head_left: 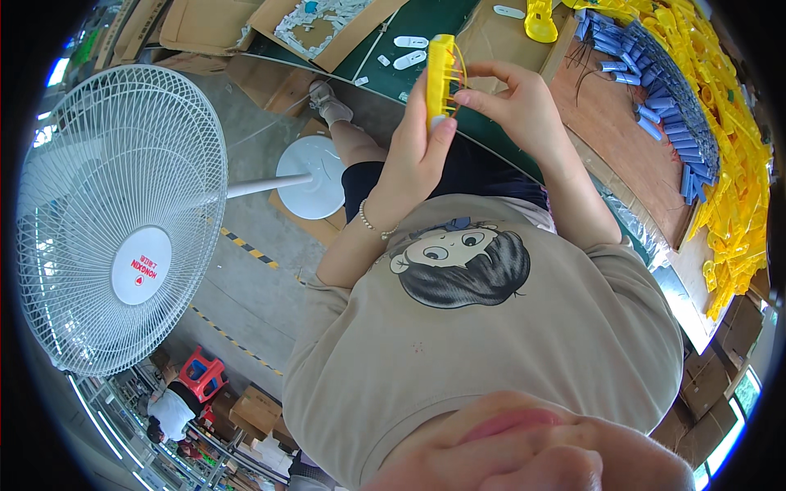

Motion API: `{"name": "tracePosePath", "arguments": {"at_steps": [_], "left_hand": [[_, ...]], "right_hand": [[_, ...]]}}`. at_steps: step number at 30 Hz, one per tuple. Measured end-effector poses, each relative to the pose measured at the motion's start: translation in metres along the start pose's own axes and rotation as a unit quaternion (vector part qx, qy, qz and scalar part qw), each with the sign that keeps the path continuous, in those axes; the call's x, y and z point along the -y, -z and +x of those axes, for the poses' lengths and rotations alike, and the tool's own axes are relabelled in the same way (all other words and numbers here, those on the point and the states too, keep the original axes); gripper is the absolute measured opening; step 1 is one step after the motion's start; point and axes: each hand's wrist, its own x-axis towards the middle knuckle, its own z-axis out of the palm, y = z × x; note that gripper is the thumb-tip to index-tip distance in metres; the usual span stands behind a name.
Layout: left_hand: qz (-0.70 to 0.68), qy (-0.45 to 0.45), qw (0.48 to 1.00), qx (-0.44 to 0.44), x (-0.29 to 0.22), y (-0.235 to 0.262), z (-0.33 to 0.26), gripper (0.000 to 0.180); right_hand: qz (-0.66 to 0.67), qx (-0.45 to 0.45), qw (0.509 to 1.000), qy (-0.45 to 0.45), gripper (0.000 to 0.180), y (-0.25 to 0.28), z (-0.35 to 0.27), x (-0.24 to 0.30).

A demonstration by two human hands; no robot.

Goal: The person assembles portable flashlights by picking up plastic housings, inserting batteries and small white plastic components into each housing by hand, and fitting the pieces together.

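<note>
My left hand (426,135) grips a yellow plastic housing (440,78), held upright above the edge of the green bench. Its open side, with small ribs or pins, faces right. A thin yellow wire (463,65) loops out near the top of that side. Close against the same side, my right hand (512,102) has its thumb and index finger bent together in a pinch. Whatever lies between those fingertips is too small to make out. Another yellow housing (540,20) lies farther back on cardboard, right of my hands.
White oval parts (410,59) lie on the green bench (372,61), beside a cardboard box (348,49) of white pieces. Blue cylinders (655,102) with dark wires and a heap of yellow housings (737,164) cover the right side. A large fan (123,204) stands left.
</note>
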Motion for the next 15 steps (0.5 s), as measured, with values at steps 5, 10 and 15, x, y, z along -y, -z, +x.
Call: {"name": "tracePosePath", "arguments": {"at_steps": [5,10,15], "left_hand": [[0.0,0.046,0.999,-0.019,0.001,0.002,-0.001,0.052],[0.018,0.032,0.999,-0.033,0.003,-0.004,0.0,0.043],[0.0,0.047,0.994,-0.097,0.001,-0.01,0.006,0.039]], "right_hand": [[0.057,-0.002,0.998,-0.017,0.021,-0.009,-0.004,0.006],[0.129,-0.032,0.991,-0.013,0.021,-0.018,-0.005,0.0],[0.027,-0.042,0.999,0.011,0.017,-0.028,-0.023,0.007]]}}
